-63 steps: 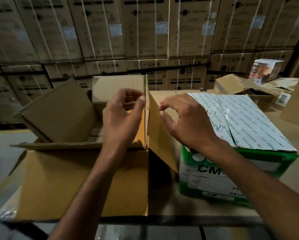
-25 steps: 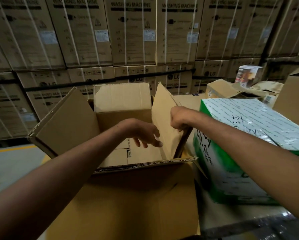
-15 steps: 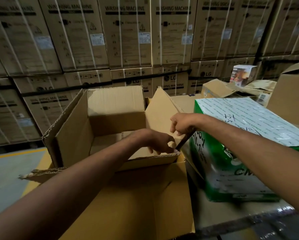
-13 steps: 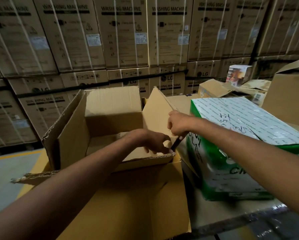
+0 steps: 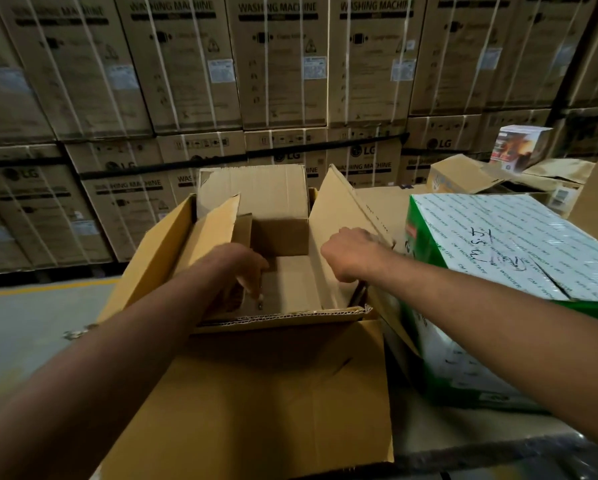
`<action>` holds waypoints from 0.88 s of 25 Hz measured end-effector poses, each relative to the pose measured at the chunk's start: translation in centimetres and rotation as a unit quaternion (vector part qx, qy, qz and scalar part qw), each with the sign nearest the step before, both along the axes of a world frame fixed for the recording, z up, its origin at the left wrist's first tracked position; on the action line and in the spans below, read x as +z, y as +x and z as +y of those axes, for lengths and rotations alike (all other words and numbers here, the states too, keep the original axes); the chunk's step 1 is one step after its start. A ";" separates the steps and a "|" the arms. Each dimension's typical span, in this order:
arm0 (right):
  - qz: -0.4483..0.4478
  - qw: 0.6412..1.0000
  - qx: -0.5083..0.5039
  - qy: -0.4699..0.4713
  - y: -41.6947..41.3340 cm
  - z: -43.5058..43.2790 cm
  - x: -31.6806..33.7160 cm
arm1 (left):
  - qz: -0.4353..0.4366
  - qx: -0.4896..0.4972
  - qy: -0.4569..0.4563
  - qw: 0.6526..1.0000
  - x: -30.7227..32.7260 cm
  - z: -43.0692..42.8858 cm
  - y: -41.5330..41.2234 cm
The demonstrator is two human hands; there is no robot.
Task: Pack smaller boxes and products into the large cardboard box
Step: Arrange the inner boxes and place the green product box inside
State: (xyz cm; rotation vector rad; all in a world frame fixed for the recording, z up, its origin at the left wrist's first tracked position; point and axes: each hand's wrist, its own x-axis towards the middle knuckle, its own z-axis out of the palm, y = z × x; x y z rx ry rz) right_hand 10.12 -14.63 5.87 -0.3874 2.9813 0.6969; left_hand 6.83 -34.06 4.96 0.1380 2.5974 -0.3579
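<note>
The large cardboard box (image 5: 273, 375) stands open in front of me with its flaps up, and only bare cardboard shows on its floor. My left hand (image 5: 242, 271) reaches down inside it, fingers pointing down against an upright inner cardboard panel (image 5: 218, 230). Whether the hand grips the panel is hidden. My right hand (image 5: 351, 252) grips the edge of the box's right flap (image 5: 339, 206). A thin dark stick-like thing (image 5: 358, 292) shows just under that hand. A green and white printed carton (image 5: 498, 271) sits right of the box, touching the flap.
A wall of strapped washing-machine cartons (image 5: 273, 64) rises behind the box. Open brown boxes (image 5: 464, 174) and a small colourful product box (image 5: 519, 147) sit at the back right. Grey floor with a yellow line (image 5: 48, 289) lies to the left.
My left hand moved left and deeper into the box, and an inner panel now stands upright beside it. My right hand stays on the right flap. The view moved closer over the box.
</note>
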 end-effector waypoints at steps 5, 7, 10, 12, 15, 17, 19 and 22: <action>-0.129 0.990 0.028 -0.055 -3.8 -4.6 -1.7 | 0.039 -0.034 -0.030 0.998 1.3 -1.4 0.5; -0.158 0.980 0.050 -0.107 -4.6 -7.2 -1.1 | 0.095 -0.051 -0.054 0.993 2.3 -3.4 1.1; -0.212 0.955 0.035 -0.206 -5.5 -11.8 -0.3 | 0.174 -0.024 -0.063 0.982 3.8 -7.6 1.1; -0.287 0.907 -0.079 -0.298 -6.0 -14.3 -1.1 | 0.177 0.027 -0.030 0.983 4.1 -11.0 1.2; -0.319 0.783 -0.262 -0.465 -6.7 -17.3 -4.1 | 0.164 0.061 -0.020 0.984 3.1 -15.0 1.8; -0.206 0.754 -0.260 -0.567 -7.6 -18.9 -4.5 | 0.213 0.049 0.049 0.975 2.3 -15.7 1.5; -0.119 0.727 -0.198 -0.646 -8.4 -21.0 -3.1 | 0.301 0.076 0.215 0.926 2.6 -16.1 0.9; -0.305 0.615 -0.069 -0.724 -7.5 -24.0 0.6 | 0.419 0.118 0.368 0.822 4.7 -16.4 0.0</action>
